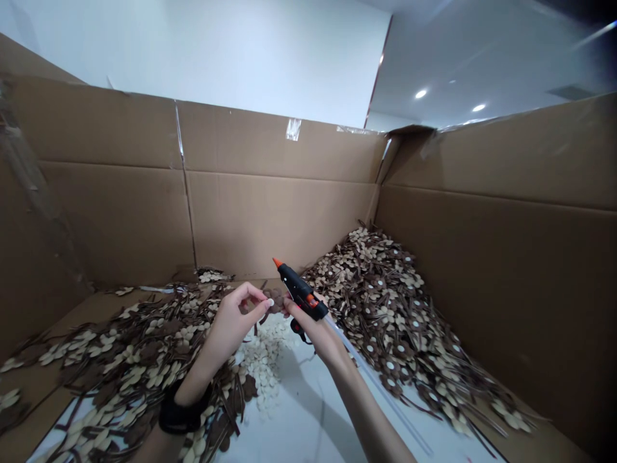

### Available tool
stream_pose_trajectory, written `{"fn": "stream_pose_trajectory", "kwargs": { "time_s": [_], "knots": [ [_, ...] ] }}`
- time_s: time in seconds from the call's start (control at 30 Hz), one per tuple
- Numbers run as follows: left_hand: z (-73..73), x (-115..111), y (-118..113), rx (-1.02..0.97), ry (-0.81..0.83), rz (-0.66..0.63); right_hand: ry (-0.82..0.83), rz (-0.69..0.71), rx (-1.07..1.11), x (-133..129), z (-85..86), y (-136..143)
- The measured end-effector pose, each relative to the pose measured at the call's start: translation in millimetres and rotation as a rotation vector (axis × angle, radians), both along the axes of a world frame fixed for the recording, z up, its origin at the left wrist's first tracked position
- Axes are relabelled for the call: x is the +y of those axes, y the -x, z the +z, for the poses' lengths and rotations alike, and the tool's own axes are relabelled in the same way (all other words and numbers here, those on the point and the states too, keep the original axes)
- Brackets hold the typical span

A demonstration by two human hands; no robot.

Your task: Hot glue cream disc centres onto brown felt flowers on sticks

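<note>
My left hand (243, 310) pinches a small white disc (270, 303) between thumb and forefinger. My right hand (315, 325) is wrapped round a black glue gun (299, 288) with an orange tip pointing up and to the left. A clear glue stick (359, 357) trails from its rear. Between the two hands is a brown flower-shaped piece (278, 300), its edge at my right fingertips. Below the hands lies a heap of small white discs (263, 366) on a white board (299, 418).
Loose brown and cream flower pieces (144, 354) with strips spread on the left. A taller pile of flowers (385, 302), many with white centres, leans into the right corner. Cardboard walls (279, 206) enclose the back and both sides.
</note>
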State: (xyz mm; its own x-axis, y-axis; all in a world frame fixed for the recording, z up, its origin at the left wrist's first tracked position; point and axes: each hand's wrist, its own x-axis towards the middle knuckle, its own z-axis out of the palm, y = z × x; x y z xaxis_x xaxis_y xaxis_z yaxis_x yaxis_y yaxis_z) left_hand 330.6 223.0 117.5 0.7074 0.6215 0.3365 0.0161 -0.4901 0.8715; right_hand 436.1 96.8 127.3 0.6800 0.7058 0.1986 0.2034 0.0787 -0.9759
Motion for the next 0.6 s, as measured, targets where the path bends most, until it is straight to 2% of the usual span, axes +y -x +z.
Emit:
{"fn": "stream_pose_trajectory", "kwargs": {
  "time_s": [0.1, 0.17, 0.37, 0.43, 0.5, 0.6],
  "knots": [
    [-2.4, -3, -2, -0.084, -0.078, 0.046, -0.02, -0.005, 0.018, 0, -0.4, 0],
    [-4.7, -4, -5, -0.143, -0.073, 0.039, -0.024, 0.008, 0.015, 0, -2.3, -1],
    [-4.0, 1, -6, -0.16, 0.13, -0.054, -0.048, 0.071, -0.026, 9, -10.4, -7],
    [-2.4, 15, -2, -0.119, 0.171, -0.12, -0.046, 0.043, -0.04, 7, -10.6, -6],
    [-4.9, 38, 4, -0.066, 0.119, -0.114, -0.025, 0.04, -0.053, 1, -11.2, -6],
    [-22.0, 82, 11, 0.136, -0.166, 0.086, 0.117, 0.221, -0.073, -14, -14.8, -17]
  ]
}}
